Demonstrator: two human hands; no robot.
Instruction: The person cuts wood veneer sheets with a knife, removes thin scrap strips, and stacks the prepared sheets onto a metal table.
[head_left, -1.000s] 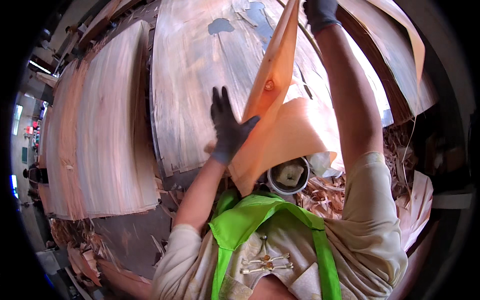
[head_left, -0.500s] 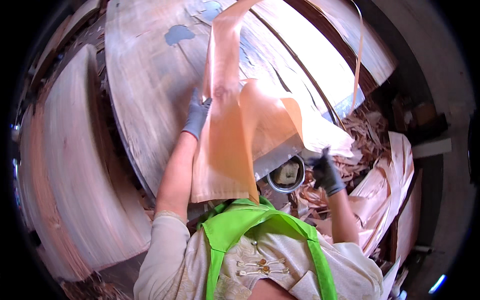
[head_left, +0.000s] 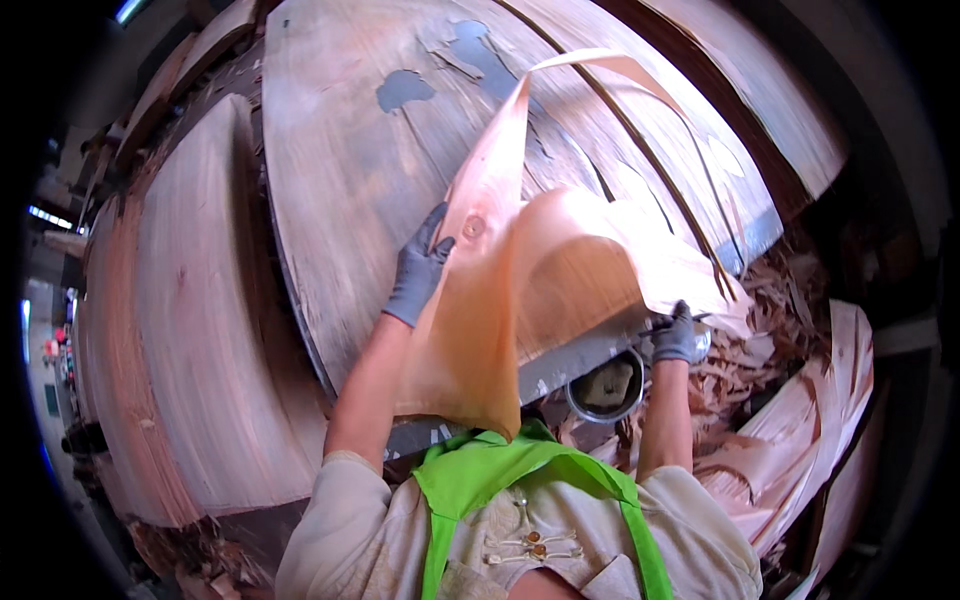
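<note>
A thin, pale orange wood veneer sheet (head_left: pixel 465 330) stands folded and curled over the near edge of a veneer stack (head_left: pixel 340 180). A narrow tail of the sheet arches up and over to the right. My left hand (head_left: pixel 418 268), in a grey glove, grips the sheet's left edge beside a round knot. Near the sheet's lower right edge is my right hand (head_left: pixel 676 338), also gloved, its fingers closed. Something thin and dark shows at those fingers, too small to name. Just left of the right wrist sits a round metal bowl (head_left: pixel 573 398) with a pale block (head_left: pixel 607 384) in it.
Another veneer stack (head_left: pixel 200 320) with curved edges lies at the left. Torn veneer scraps (head_left: pixel 790 300) heap up on the right, with long crumpled veneer strips (head_left: pixel 790 440) below them. Grey patches (head_left: pixel 405 90) mark the middle stack's top.
My right hand has moved up to the sheet's right edge, and its fingers have closed. The sheet's tall upper strip has dropped over to the right. The view has shifted.
</note>
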